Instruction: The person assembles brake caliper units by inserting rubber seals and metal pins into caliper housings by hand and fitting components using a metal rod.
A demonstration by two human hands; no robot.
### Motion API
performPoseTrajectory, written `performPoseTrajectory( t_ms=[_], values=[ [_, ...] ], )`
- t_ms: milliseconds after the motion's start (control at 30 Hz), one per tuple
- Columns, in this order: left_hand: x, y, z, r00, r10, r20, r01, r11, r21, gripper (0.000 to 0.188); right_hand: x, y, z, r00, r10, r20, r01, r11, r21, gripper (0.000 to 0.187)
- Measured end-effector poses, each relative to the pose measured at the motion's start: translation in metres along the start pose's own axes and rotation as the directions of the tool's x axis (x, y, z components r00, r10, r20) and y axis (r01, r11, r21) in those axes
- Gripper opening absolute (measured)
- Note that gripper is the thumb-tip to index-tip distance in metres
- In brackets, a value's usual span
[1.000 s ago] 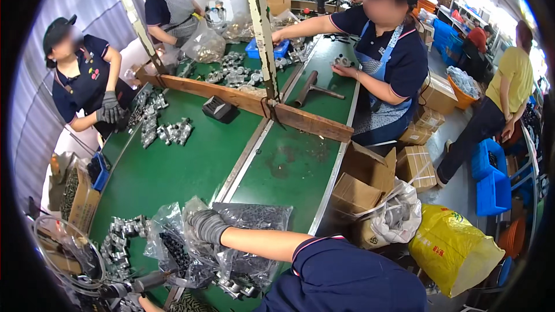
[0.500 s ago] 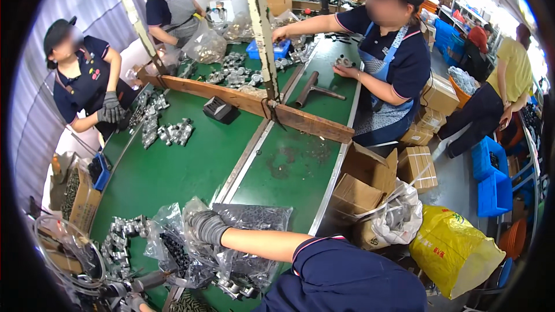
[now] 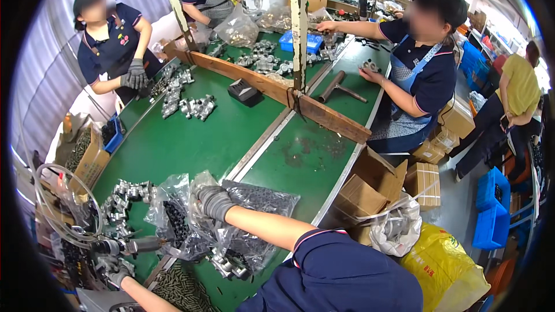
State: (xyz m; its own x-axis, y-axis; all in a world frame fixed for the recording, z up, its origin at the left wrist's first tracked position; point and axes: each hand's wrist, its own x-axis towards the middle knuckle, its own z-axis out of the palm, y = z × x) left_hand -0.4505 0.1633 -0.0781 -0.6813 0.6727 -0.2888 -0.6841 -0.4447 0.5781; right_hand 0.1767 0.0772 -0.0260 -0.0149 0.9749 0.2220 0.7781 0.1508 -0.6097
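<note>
My right hand (image 3: 215, 202), in a grey knit glove, has its fingers curled on the crumpled rim of a clear plastic bag (image 3: 202, 228). Small black parts (image 3: 175, 219) show through the plastic. Under my right forearm lies a flat, greyish plastic bag (image 3: 263, 199). At the lower left my left hand (image 3: 118, 273), gloved too, is closed beside silvery metal pieces; what its fingers hold is hard to make out. Just above it a power driver (image 3: 130, 247) lies crosswise. Silvery metal castings (image 3: 121, 202) sit left of the bags, with more castings (image 3: 225, 263) below them.
Dark pins (image 3: 179, 289) are heaped at the near edge. A wooden board (image 3: 243, 81) and a post (image 3: 299, 29) cross the green table (image 3: 191, 138). Three co-workers stand around it. An open carton (image 3: 370, 182) and a yellow sack (image 3: 442, 260) stand at right.
The whole view has shifted, so the table scene sits further right. My left hand and forearm show more, below the driver. My right hand stays on the bag's rim.
</note>
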Motion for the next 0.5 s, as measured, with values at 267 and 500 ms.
performPoseTrajectory(
  t_ms=[267, 500],
  values=[
    [-0.248, -0.009, 0.060, 0.628, -0.088, 0.773, 0.071, 0.996, 0.055, 0.037, 0.006, 0.007, 0.004, 0.990, 0.078, 0.119, -0.082, 0.996, 0.022, 0.026],
    [-0.414, -0.044, 0.022, 0.255, -0.604, 0.755, 0.749, 0.617, 0.241, 0.046, 0.010, -0.018, -0.018, 0.919, -0.080, 0.387, 0.190, 0.948, -0.255, 0.034]
  ],
)
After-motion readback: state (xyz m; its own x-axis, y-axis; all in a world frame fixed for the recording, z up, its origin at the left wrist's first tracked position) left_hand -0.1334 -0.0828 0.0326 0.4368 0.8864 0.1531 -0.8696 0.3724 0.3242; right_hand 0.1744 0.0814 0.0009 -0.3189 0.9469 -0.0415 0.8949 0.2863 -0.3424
